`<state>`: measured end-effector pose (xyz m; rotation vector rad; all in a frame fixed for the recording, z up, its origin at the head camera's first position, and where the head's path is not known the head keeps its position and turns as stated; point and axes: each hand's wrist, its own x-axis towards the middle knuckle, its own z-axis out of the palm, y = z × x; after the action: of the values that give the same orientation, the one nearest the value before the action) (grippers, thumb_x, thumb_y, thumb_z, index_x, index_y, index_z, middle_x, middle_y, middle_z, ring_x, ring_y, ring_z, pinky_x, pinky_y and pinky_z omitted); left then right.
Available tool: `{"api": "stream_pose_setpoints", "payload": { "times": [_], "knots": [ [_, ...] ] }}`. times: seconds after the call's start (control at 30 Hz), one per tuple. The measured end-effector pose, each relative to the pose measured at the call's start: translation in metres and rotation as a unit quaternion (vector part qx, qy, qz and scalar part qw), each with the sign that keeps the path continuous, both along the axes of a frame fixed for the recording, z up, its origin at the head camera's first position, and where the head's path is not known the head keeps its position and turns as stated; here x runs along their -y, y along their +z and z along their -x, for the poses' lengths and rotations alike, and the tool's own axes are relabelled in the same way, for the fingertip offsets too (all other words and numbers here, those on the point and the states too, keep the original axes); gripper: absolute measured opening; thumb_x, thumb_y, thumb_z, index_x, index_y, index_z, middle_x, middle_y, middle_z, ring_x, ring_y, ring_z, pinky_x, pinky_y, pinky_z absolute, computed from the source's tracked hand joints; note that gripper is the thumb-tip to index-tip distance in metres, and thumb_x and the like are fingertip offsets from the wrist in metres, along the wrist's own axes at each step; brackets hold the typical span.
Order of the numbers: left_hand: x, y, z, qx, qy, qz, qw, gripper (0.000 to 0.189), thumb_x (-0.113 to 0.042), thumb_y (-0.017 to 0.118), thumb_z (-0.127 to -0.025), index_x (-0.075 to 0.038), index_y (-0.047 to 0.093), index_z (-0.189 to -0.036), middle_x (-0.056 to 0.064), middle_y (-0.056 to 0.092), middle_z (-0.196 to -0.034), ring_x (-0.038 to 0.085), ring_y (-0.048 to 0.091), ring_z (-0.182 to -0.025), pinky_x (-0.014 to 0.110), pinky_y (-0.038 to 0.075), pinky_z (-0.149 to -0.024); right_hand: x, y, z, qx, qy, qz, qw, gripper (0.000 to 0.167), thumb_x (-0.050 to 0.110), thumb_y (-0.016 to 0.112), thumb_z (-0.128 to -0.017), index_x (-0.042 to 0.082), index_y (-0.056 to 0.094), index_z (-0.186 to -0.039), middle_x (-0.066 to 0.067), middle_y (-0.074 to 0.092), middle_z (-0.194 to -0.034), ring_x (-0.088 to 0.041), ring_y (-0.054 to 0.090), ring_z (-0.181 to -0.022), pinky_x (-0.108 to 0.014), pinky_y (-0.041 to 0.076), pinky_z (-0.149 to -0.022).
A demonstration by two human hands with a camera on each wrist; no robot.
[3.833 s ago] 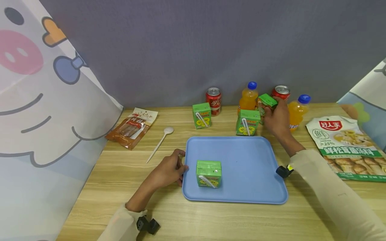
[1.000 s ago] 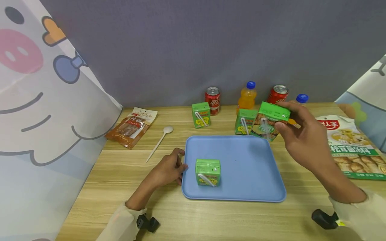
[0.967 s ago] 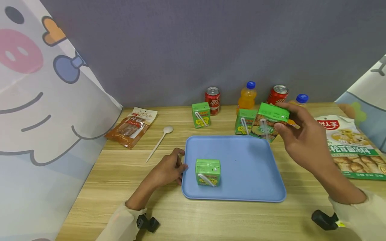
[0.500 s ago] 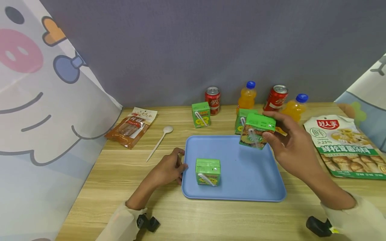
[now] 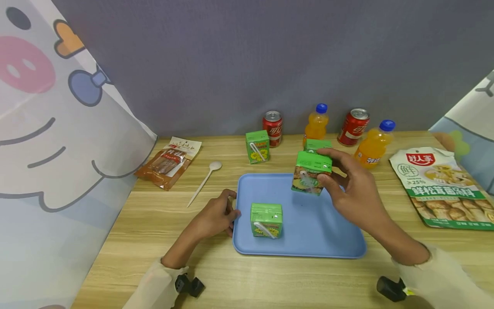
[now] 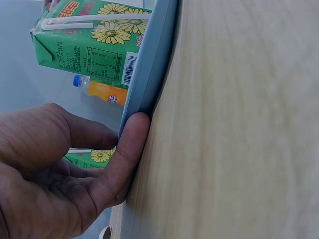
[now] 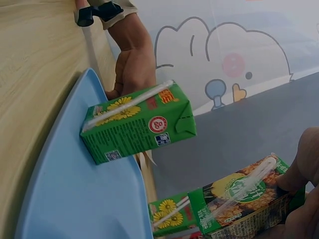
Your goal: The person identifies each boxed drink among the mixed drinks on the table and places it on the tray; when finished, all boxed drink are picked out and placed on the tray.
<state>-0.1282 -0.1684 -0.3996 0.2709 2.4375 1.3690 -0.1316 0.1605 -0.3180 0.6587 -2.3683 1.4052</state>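
Observation:
In the head view my left hand (image 5: 214, 218) holds the left rim of the blue tray (image 5: 308, 240). The left wrist view has its thumb and fingers (image 6: 132, 134) right at that rim. My right hand (image 5: 356, 189) grips a green-topped drink carton (image 5: 310, 174) with a brown picture and a straw on its front, held over the back of the tray. On the tray's left part stands a green drink carton (image 5: 266, 221) with yellow flowers. Another flowered carton (image 5: 318, 145) behind the tray is mostly hidden by the held one.
Along the back stand a flowered carton (image 5: 257, 147), two red cans (image 5: 272, 128) and two orange drink bottles (image 5: 373, 146). A brown snack packet (image 5: 168, 163) and a white spoon (image 5: 204, 183) lie at left, a large mushroom seasoning bag (image 5: 444, 189) at right.
My right hand took the brown-pictured carton from the back row between the bottles and carried it left and forward over the tray. My left hand stayed at the tray's rim.

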Motion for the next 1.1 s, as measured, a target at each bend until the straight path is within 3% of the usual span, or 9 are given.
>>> {"api": "stream_pose_setpoints", "payload": {
  "times": [0.23, 0.5, 1.1],
  "knots": [
    [0.000, 0.001, -0.001, 0.001, -0.001, -0.002, 1.0000, 0.046, 0.002, 0.060, -0.099, 0.006, 0.037, -0.139, 0.013, 0.061, -0.083, 0.022, 0.067, -0.058, 0.035, 0.062, -0.051, 0.012, -0.007, 0.003, 0.015, 0.017, 0.001, 0.9997, 0.054, -0.005, 0.067, -0.093, 0.012, 0.052, -0.142, -0.006, 0.056, -0.135, -0.021, 0.058, -0.120, -0.017, 0.051, -0.094],
    [0.000, 0.001, -0.001, 0.000, -0.001, -0.004, 1.0000, 0.046, 0.002, 0.060, -0.099, 0.006, 0.037, -0.139, 0.013, 0.061, -0.083, 0.022, 0.067, -0.058, 0.035, 0.062, -0.051, 0.026, -0.023, 0.008, 0.016, 0.031, -0.009, 0.9994, 0.050, 0.002, 0.068, -0.094, 0.010, 0.052, -0.141, -0.006, 0.056, -0.135, -0.024, 0.059, -0.120, -0.034, 0.054, -0.095],
    [0.001, 0.000, -0.001, 0.000, -0.003, -0.007, 1.0000, 0.045, 0.002, 0.059, -0.100, 0.005, 0.037, -0.139, 0.014, 0.061, -0.083, 0.022, 0.067, -0.058, 0.036, 0.061, -0.051, 0.061, -0.055, 0.019, 0.062, 0.091, 0.014, 0.9938, 0.051, 0.006, 0.069, -0.094, 0.012, 0.052, -0.142, -0.003, 0.057, -0.134, -0.022, 0.057, -0.124, -0.041, 0.051, -0.102]
  ]
}}
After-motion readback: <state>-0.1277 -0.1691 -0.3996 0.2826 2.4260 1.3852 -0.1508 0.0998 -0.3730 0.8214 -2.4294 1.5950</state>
